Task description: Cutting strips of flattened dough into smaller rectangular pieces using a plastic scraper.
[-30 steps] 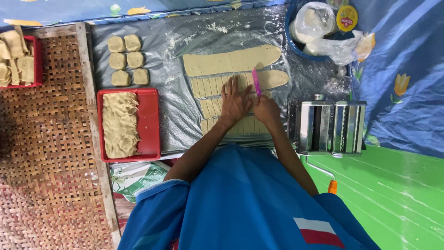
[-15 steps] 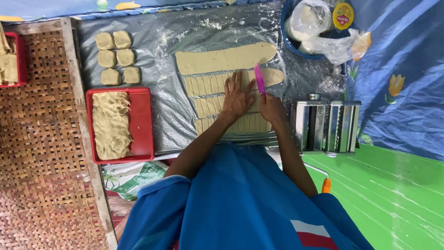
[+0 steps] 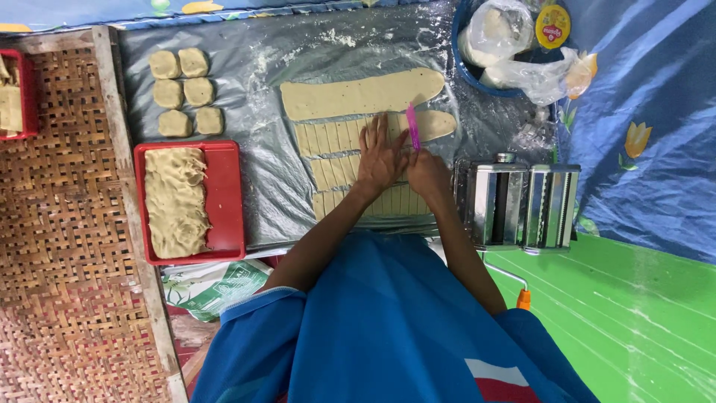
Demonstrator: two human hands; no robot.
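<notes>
The left hand point(image 3: 379, 157) lies flat, fingers spread, pressing on the scored dough strips point(image 3: 350, 168) on the floured grey sheet point(image 3: 276, 67). Just beside it at 3 o'clock, the right hand point(image 3: 426, 173) has its grip closed on a pink cutter point(image 3: 412, 127), whose blade stands on the strip next to an uncut oval end. A longer whole dough strip point(image 3: 362, 95) lies at 12 o'clock. At 9 o'clock sit six dough lumps point(image 3: 183, 91) and a red tray point(image 3: 227, 198) of ragged dough. A metal pasta roller point(image 3: 518, 205) stands at 3 o'clock, a blue bowl point(image 3: 466, 71) with bags at 1 o'clock.
</notes>
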